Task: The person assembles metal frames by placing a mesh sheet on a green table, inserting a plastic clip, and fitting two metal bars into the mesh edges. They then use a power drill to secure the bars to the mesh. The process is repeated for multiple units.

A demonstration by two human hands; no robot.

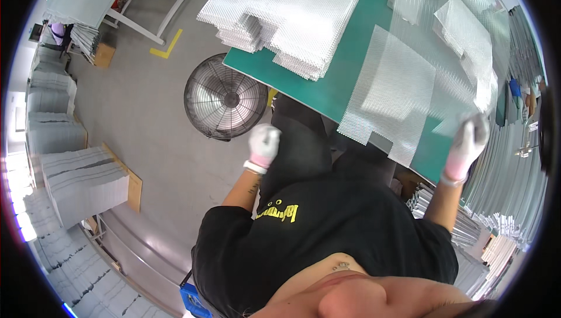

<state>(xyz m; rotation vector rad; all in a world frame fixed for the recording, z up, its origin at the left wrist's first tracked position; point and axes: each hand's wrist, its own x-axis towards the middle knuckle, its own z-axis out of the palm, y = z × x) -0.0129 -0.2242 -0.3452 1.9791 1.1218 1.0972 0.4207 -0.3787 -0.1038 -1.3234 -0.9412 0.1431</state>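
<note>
Mesh sheet [394, 87] lies at the counter [345, 70] edge, long axis running away from the person, left of the nearer right hand [469, 137], grip unclear; left hand [264, 144] curled shut, farther off.

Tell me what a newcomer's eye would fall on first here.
Probably the thick stack of silvery mesh sheets on the green table, at the picture's top centre. Next might come the round black-caged fan left of the table, then the person's white-gloved right hand near the table's right end.
</note>
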